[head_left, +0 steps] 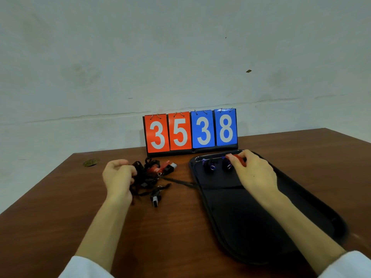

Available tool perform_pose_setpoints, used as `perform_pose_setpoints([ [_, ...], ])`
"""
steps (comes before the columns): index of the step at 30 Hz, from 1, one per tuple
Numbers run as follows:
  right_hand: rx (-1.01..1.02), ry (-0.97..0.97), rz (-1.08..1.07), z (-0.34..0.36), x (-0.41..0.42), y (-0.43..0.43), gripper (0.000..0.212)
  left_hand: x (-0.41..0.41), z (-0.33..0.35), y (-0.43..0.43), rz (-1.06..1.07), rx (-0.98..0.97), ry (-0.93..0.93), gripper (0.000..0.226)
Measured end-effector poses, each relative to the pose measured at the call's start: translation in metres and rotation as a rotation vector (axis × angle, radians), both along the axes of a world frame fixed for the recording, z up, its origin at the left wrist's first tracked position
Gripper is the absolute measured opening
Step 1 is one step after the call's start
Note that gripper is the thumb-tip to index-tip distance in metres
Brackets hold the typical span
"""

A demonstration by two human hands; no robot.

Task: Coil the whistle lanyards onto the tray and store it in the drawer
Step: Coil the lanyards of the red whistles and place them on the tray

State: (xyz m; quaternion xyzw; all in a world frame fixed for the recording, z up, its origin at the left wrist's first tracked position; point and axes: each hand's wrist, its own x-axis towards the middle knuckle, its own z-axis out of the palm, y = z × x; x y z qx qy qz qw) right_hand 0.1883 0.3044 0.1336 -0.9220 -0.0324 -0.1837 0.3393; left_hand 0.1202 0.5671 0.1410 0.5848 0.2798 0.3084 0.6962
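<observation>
Right hand (255,173) fingers pinch a red whistle (236,157) at the far end of the black tray (251,227); left hand (118,177) fingers curl round tangled lanyards (149,178) on the table (60,207)

The worktop (60,207) is brown wood grain, smooth with a dull sheen. The dark tray (236,221) looks like glossy plastic, and its far rim catches the light. At nine o'clock of it, the lanyards (144,181) are black woven cord, matt. The red whistle (237,157) in the right hand (255,173) is shiny plastic; a metal split ring (212,167) glints beside it. At twelve o'clock the scoreboard (190,131) has glossy cards on wire rings. The wall (180,57) is matt paint, cracked.
</observation>
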Motion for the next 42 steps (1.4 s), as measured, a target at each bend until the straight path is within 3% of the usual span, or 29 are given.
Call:
perform_pose_setpoints([
  [2,0.11,-0.008,0.08,0.002,-0.003,0.004,0.033,0.004,-0.007,0.0,0.058,0.175,0.119,0.031],
  [4,0.355,0.077,0.265,0.006,-0.009,0.012,0.032,0.008,-0.011,-0.009,0.033,0.423,0.24,0.027],
  [7,0.622,0.25,0.531,0.007,-0.022,0.026,0.028,0.006,-0.006,-0.04,-0.111,0.59,0.136,0.024],
  [10,0.66,0.268,0.655,0.001,-0.029,0.032,0.029,-0.005,0.001,-0.079,-0.549,0.431,-0.101,0.013],
  [12,0.748,0.277,0.697,0.001,-0.033,0.032,0.03,-0.01,-0.001,-0.092,-0.732,0.39,-0.157,0.021],
  [17,0.842,0.283,0.663,0.0,-0.035,0.031,0.037,-0.01,-0.006,-0.095,-0.649,0.315,-0.234,0.027],
  [21,0.809,0.269,0.683,0.0,-0.039,0.036,0.026,-0.008,-0.011,-0.093,-0.566,0.207,-0.223,0.022],
  [26,0.776,0.211,0.649,-0.004,-0.038,0.038,0.023,-0.007,-0.01,-0.096,-0.865,-0.226,-0.259,0.038],
  [28,0.816,0.227,0.636,-0.005,-0.036,0.036,0.022,-0.008,-0.009,-0.096,-0.954,-0.313,-0.219,0.046],
  [30,0.926,0.264,0.625,-0.004,-0.033,0.034,0.02,-0.009,-0.009,-0.096,-1.005,-0.293,-0.145,0.046],
  [32,0.97,0.26,0.616,-0.001,-0.03,0.03,0.019,-0.007,-0.01,-0.093,-1.007,-0.143,-0.03,0.034],
  [34,0.955,0.236,0.602,0.003,-0.027,0.025,0.019,-0.006,-0.009,-0.087,-0.987,0.032,0.099,0.023],
  [37,0.824,0.209,0.56,0.005,-0.02,0.016,0.024,-0.008,-0.005,-0.076,-1.007,0.229,0.23,0.026],
  [40,0.293,0.118,0.497,-0.002,-0.015,0.011,0.034,-0.01,-0.004,-0.073,-0.938,0.495,0.26,0.025],
  [42,0.057,0.093,0.531,-0.006,-0.017,0.011,0.039,-0.008,-0.004,-0.074,-0.882,0.606,0.194,0.013],
])
